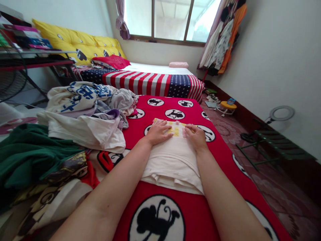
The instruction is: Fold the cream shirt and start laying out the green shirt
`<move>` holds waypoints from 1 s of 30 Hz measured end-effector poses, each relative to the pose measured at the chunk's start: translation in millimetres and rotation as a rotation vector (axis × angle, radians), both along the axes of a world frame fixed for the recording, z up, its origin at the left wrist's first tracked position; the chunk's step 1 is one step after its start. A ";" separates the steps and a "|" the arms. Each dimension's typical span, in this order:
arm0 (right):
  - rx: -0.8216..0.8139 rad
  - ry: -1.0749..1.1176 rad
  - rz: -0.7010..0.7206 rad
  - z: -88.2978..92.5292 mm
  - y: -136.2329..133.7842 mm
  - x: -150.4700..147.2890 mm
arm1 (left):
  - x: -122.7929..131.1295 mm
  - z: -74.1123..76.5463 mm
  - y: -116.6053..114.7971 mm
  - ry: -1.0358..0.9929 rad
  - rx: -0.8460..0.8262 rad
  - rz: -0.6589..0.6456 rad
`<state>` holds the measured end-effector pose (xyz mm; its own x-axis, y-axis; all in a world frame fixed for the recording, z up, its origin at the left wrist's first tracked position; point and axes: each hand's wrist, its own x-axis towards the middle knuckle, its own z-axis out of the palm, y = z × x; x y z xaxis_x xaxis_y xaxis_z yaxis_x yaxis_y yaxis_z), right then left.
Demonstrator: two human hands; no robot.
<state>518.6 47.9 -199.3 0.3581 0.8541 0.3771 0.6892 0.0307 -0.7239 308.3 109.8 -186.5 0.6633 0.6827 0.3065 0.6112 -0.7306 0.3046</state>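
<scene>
While left hand and right hand press down, grips spread flat on folded cream cloth.

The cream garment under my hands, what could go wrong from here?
The cream garment lies on a soft red monkey-print blanket, which might ruck, so its folds could slip under your left hand and right hand. The heap of loose clothes just beside it could slide over and muddle the layers.
</scene>
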 end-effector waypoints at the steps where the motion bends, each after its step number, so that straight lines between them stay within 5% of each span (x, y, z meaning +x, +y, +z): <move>1: -0.015 -0.010 -0.003 0.0 -0.3 -0.3 | 1.0 0.0 -0.9 0.016 0.012 0.005; 6: -0.153 -0.123 -0.012 7.9 -1.9 -3.4 | 7.1 5.1 -11.8 0.154 0.043 0.062; 14: -0.315 -0.517 0.025 50.1 -32.8 -46.4 | -2.8 24.1 -58.8 0.215 0.001 0.115; 19: -0.388 -0.719 0.117 27.7 -81.4 -71.8 | -36.0 6.9 -97.8 0.192 -0.003 0.021; 30: -0.517 -0.798 0.028 6.0 -146.8 -19.8 | -74.6 -1.1 -121.6 0.195 0.038 0.062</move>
<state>498.7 -98.9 -193.3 0.1350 0.9880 0.0745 0.9900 -0.1377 0.0318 233.6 -11.7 -187.6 0.6695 0.7147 0.2025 0.7001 -0.6982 0.1494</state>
